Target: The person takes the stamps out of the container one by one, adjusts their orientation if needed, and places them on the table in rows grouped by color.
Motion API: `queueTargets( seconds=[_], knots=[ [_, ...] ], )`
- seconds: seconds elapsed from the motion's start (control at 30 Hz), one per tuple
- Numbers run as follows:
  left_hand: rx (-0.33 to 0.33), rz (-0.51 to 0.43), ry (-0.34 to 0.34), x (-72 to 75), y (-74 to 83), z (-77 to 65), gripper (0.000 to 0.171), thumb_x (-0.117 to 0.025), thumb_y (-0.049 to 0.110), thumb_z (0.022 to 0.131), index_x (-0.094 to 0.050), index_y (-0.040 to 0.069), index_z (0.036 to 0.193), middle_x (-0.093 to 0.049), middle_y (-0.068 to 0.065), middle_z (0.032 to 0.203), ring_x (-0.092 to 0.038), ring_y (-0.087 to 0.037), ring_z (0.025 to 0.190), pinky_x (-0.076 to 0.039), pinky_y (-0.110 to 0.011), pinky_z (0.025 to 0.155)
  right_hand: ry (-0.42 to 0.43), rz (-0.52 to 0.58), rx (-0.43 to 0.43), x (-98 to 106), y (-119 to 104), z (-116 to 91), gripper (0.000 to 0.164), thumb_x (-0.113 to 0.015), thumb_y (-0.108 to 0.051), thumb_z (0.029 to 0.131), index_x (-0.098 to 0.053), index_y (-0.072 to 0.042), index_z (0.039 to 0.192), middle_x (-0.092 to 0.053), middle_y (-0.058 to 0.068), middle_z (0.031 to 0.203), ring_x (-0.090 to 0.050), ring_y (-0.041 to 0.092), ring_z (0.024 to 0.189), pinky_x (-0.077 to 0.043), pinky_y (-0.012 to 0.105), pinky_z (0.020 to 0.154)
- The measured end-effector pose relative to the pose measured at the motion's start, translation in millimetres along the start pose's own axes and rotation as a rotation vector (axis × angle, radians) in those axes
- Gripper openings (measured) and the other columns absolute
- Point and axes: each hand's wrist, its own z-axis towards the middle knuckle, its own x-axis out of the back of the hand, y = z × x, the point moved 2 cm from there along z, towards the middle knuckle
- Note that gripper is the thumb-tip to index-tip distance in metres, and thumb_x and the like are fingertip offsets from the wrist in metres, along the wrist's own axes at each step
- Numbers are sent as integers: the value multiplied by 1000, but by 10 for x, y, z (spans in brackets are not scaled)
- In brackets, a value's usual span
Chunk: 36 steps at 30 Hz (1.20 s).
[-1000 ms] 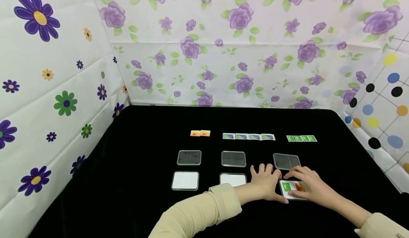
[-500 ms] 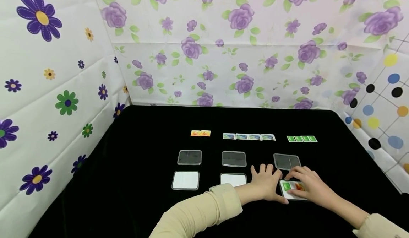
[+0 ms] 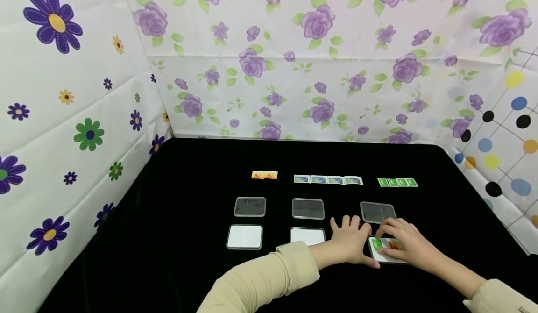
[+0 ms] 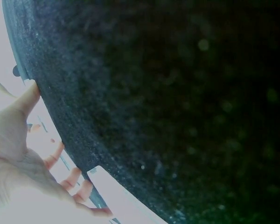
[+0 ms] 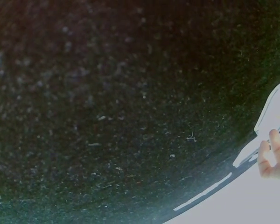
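At the right in the head view lies a shallow white-lined case [image 3: 392,258]. A small green picture card [image 3: 377,244] and an orange-red picture card [image 3: 394,245] lie flat on its white face. My right hand [image 3: 414,245] is over the case, thumb and index finger apart beside the green card, with fingertips touching there; it partly hides the case and the orange-red card. My left hand [image 3: 350,241] rests with spread fingers just left of the case, its thumb [image 3: 371,261] near the case's left edge. Both wrist views show mostly black cloth.
Clear empty lids [image 3: 250,207], [image 3: 308,209], [image 3: 377,212] lie in a row behind. Two more white-lined cases [image 3: 244,237], [image 3: 306,236] lie left, one partly under my forearm. Orange cards [image 3: 264,175], blue cards [image 3: 328,180] and green cards [image 3: 397,182] line the back.
The right index fingertip has shifted very slightly at the green card. My left hand stays in place; the whole head view has drifted a little.
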Motion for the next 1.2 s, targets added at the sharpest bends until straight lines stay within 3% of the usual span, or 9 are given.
queueTargets(
  seconds=[0.57, 1.2],
  knots=[
    [-10, -10, -14, 12, 0, 0, 73, -65, 71, 68, -43, 35, 128, -41, 7, 131, -36, -17, 126, -35, -52, 103, -49, 20, 7, 9, 17, 58, 33, -84, -23, 63, -61, -23, 87, -57, -10, 94, -51, 12, 84, -40, 31, 67],
    [-2, -23, -5, 4, -8, 7, 70, -66, 71, 68, -45, 36, 125, -41, 8, 131, -35, -16, 126, -34, -52, 103, -49, 23, 39, 23, 14, 55, 32, -85, -21, 63, -61, -24, 84, -58, -8, 94, -55, 18, 84, -47, 42, 67]
  ],
)
